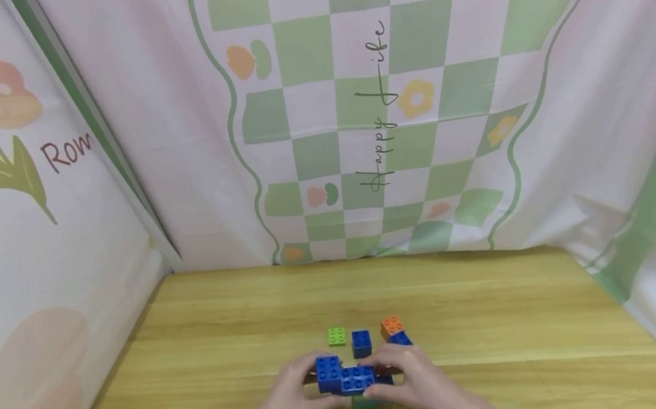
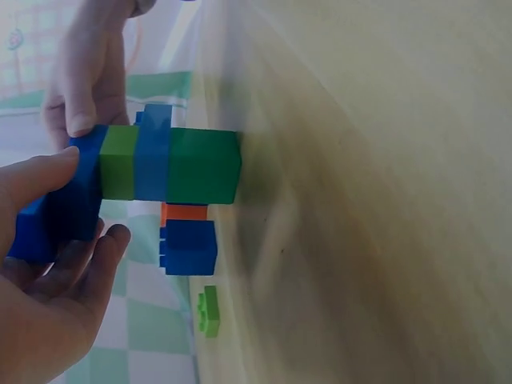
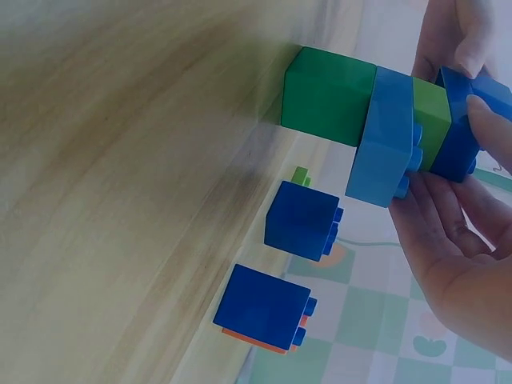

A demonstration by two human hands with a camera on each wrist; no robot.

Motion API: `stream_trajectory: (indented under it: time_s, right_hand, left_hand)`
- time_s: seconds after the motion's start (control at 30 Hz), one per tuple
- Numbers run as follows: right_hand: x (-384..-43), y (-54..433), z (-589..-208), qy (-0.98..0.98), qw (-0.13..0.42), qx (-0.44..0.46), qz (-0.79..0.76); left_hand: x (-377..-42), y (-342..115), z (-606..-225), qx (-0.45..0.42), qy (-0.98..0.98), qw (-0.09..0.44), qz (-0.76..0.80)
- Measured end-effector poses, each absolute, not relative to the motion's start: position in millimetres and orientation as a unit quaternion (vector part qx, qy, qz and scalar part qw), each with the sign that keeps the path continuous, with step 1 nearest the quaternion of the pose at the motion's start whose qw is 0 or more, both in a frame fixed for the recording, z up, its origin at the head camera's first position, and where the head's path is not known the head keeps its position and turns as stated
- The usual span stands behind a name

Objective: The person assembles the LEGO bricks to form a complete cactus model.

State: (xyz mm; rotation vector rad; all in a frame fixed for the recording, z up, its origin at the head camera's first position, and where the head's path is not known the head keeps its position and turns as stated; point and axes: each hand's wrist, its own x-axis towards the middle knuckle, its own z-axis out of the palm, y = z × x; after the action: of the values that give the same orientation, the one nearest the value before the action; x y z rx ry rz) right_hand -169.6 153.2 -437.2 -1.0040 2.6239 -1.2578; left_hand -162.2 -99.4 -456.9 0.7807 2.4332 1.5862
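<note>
Both hands hold the top of a brick tower. Its dark green brick (image 2: 204, 166) is at the bottom, then a lighter blue long brick (image 3: 382, 136), a light green brick (image 2: 118, 164) and a dark blue long brick (image 1: 357, 378). A square blue brick (image 1: 328, 374) sits on the long brick's left end. My left hand (image 1: 299, 389) grips that left end, thumb on the near side and fingers on the far side. With thumb and fingers, my right hand (image 1: 404, 375) pinches the dark blue long brick's other end; its fingers partly hide the bricks below.
Beyond the tower on the wooden table (image 1: 244, 320) stand a thin lime brick (image 1: 336, 336), a blue brick (image 1: 361, 343), and an orange brick (image 1: 391, 326) against another blue brick (image 1: 401, 339). A patterned curtain (image 1: 366, 107) hangs along the table's far edge.
</note>
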Motion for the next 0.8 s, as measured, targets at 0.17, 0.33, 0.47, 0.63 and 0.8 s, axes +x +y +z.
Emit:
stream_trajectory:
  time_s: [0.17,0.33,0.47,0.63,0.8]
  right_hand:
    - [-169.5,152.7,-438.9,0.852,0.018,-0.328,-0.407]
    - [-169.6,152.7,-439.3,0.849,0.021,-0.328,-0.415]
    - [-169.8,153.4,-438.1,0.848,0.028,-0.325,-0.418]
    - [-169.8,154.2,-436.9,0.847,0.039,-0.324,-0.420]
    - [-169.5,154.1,-436.8,0.850,0.045,-0.319,-0.416]
  left_hand:
    - [-164.3,-96.7,-460.9,0.239,0.793,0.094,0.552]
    - [-165.5,-94.7,-465.6,0.234,0.773,0.106,0.579]
    - [-166.1,-93.1,-469.9,0.219,0.766,0.123,0.591]
    - [-166.3,-90.8,-476.6,0.202,0.771,0.131,0.590]
    - [-165.8,-88.2,-479.6,0.200,0.772,0.118,0.592]
